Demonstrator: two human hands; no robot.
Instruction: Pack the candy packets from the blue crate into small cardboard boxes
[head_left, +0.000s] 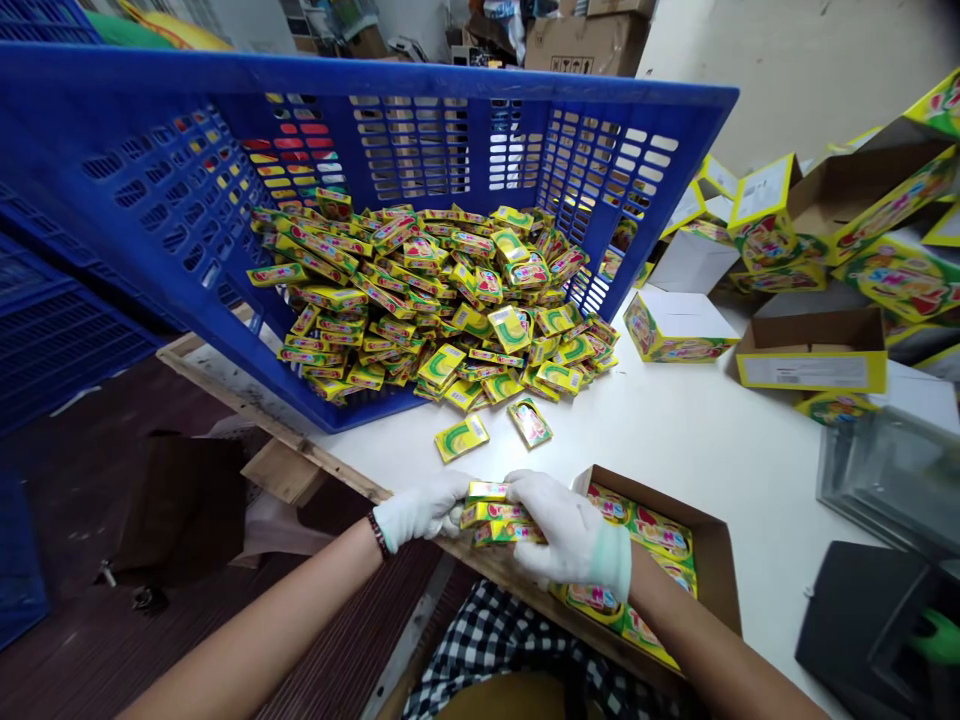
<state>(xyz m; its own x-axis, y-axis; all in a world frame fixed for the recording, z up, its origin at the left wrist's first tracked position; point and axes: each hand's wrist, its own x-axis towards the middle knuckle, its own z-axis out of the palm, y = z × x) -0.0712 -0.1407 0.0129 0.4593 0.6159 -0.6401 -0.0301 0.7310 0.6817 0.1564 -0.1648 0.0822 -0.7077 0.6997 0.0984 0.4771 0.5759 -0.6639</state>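
Observation:
Both my hands wear white gloves and meet near the table's front edge. Between them is a short stack of small yellow-green printed boxes [495, 513]. My left hand [427, 508] grips the stack's left end, and my right hand [562, 530] wraps over its right end. Under my right forearm stands an open carton [716, 565] holding rows of the same small boxes [660, 535]. Just beyond my hands, two loose small boxes, one green-yellow [461, 438] and one with a picture side up [530, 423], lie on the white table [390, 450].
A blue crate [480, 85] lies tipped toward me, with a heap of small boxes [420, 290] spilling out. At right are several display cartons [810, 350], clear plastic containers [877, 480] and a black object [862, 610]. A wooden edge [330, 462] borders the table.

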